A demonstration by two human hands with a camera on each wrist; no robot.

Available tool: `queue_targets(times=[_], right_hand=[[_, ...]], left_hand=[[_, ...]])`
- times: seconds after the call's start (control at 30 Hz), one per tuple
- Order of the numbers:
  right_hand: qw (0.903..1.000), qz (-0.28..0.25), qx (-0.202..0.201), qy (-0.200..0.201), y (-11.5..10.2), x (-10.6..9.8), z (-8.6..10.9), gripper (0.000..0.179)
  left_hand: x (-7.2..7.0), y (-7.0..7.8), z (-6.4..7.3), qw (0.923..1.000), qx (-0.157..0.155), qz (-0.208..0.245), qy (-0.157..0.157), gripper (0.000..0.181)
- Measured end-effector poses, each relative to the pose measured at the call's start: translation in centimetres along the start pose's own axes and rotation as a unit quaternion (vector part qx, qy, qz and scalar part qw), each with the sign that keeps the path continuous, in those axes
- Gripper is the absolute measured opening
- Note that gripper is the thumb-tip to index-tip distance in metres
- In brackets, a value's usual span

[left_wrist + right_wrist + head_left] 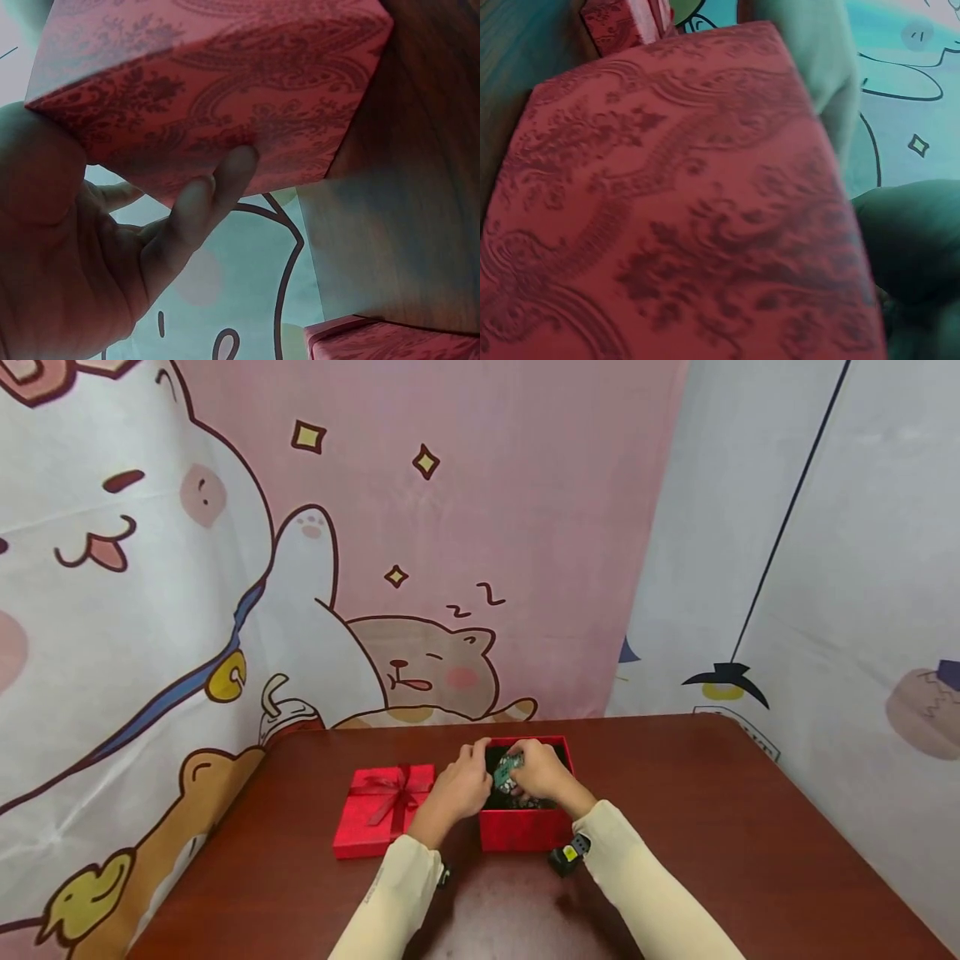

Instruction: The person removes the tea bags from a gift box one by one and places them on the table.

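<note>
A red gift box [525, 832] stands without its lid on the table, dark inside. My left hand [467, 781] grips its left wall. In the left wrist view that hand's fingers [187, 214] lie against the patterned outer side, and the thumb goes behind the box's edge. Reaching into the box from the right, my right hand [542, 768] holds a small green patterned piece [507, 770] tilted above the dark contents; its exact kind is unclear. In the right wrist view the box wall [682, 187] hides most of the right hand.
Left of the box lies the red lid [360, 825] with a ribbon bow [397, 792]. Both rest on a brown wooden table [712, 827]. A cloth with cartoon animals [555, 543] hangs behind the table.
</note>
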State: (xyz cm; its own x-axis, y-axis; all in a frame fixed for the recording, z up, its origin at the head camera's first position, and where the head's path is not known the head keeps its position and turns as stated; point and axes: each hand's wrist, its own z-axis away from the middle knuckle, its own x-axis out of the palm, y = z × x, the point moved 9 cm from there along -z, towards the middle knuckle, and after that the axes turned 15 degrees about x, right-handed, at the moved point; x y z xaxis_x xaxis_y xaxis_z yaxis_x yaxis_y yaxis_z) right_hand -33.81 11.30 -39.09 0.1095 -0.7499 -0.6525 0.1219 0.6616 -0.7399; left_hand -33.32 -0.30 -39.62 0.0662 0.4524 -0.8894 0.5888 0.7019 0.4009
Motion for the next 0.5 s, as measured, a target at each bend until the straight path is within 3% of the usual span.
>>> queue_targets(times=[0.5], right_hand=[[0.9995,-0.013,-0.027,0.004,-0.2,-4.0,0.9,0.036]], left_hand=[[0.0,-0.2,0.0,0.9999,-0.016,0.004,-0.005,0.056]])
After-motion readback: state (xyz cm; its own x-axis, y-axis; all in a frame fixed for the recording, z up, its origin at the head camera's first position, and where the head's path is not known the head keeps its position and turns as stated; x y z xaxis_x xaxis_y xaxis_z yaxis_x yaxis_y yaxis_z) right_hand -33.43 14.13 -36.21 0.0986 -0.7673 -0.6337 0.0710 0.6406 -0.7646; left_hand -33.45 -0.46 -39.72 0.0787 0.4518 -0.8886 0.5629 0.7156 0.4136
